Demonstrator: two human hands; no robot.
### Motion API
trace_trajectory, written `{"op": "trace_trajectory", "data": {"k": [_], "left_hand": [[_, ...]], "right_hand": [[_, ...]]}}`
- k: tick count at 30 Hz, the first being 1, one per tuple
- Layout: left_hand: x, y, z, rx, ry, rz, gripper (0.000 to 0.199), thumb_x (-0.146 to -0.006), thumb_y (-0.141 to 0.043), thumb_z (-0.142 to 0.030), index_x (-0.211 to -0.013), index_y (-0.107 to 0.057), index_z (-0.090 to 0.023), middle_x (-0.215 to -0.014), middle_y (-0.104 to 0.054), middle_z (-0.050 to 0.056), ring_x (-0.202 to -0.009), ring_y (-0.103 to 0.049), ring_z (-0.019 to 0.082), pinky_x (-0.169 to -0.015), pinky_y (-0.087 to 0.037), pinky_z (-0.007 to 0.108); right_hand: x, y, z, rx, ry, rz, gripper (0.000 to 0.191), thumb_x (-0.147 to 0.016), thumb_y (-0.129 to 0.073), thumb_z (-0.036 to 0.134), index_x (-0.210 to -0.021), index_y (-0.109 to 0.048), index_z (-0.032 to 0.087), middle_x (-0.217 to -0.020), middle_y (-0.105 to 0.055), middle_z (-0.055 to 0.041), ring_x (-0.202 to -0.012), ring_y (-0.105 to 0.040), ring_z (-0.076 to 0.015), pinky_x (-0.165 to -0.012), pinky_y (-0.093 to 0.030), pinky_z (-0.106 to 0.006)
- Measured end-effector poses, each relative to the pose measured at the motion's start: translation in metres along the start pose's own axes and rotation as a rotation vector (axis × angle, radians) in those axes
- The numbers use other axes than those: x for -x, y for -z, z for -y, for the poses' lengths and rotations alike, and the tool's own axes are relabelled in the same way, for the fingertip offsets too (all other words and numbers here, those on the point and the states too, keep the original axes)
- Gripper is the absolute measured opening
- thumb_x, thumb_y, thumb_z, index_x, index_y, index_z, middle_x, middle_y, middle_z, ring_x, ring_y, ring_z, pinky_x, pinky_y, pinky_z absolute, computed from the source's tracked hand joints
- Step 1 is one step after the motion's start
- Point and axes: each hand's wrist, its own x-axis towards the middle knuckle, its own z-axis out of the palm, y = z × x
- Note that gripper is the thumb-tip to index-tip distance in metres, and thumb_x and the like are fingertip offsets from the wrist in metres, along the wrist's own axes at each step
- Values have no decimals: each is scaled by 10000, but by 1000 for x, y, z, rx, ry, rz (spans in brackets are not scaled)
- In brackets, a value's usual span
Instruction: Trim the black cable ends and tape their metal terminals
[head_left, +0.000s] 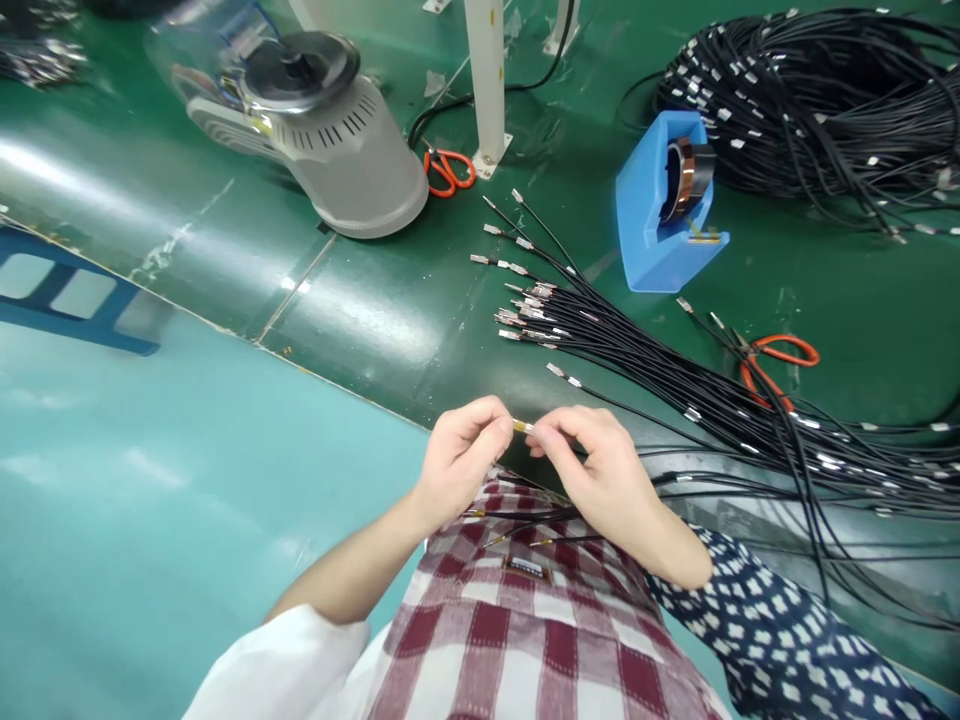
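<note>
Both hands meet near the table's front edge, just above the checked apron. My left hand (466, 455) pinches one end of a small yellow-banded cable end (523, 427). At its other end, my right hand (592, 460) closes thumb and fingers on the same piece. Several black cables (525, 517) with yellow bands lie across the apron beneath my right hand. Beyond the hands, a bundle of black cables (637, 345) with metal ends and white labels fans out on the green table (360, 330).
A blue tape dispenser (645, 225) stands behind the bundle. Orange-handled scissors (787, 350) lie by the cables, another pair (452, 172) beside a grey machine (360, 160). A coiled cable heap (817, 110) fills the back right. A white post (486, 80) rises at the back.
</note>
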Motion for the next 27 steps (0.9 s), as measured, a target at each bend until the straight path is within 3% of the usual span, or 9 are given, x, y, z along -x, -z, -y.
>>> {"op": "trace_trajectory", "data": {"k": [3, 9, 14, 27], "left_hand": [[0, 0, -1, 13, 11, -7, 328, -978, -507, -253, -659, -485, -178, -612, -443, -37, -585, -390, 103, -577, -336, 249], [-2, 1, -3, -4, 39, 41, 335, -978, -515, -279, -660, -492, -174, -610, -444, -41, -566, -373, 94, -556, -325, 241], [-3, 2, -2, 7, 54, 60, 341, -982, -513, -290, -662, -489, -173, -607, -437, -43, -567, -366, 93, -549, -313, 241], [-7, -1, -5, -23, 22, 130, 347, -982, -500, -262, -648, -464, -177, -628, -425, -45, -594, -363, 98, -572, -308, 253]], "right_hand": [[3, -4, 0, 206, 98, -122, 230, -1000, -532, 277, -823, -659, 202, -756, -709, 5, -732, -611, -155, -802, -334, -355], [-1, -2, 2, -194, -104, 109, 296, -1021, -477, 272, -767, -620, 225, -705, -705, 60, -667, -638, -109, -732, -397, -278], [-1, -2, 6, -26, -56, 43, 240, -1000, -510, 257, -781, -606, 229, -657, -693, 79, -606, -585, -114, -754, -376, -292], [0, 1, 5, -152, -132, 125, 283, -1002, -483, 282, -741, -577, 229, -627, -678, 62, -578, -574, -118, -709, -404, -278]]}}
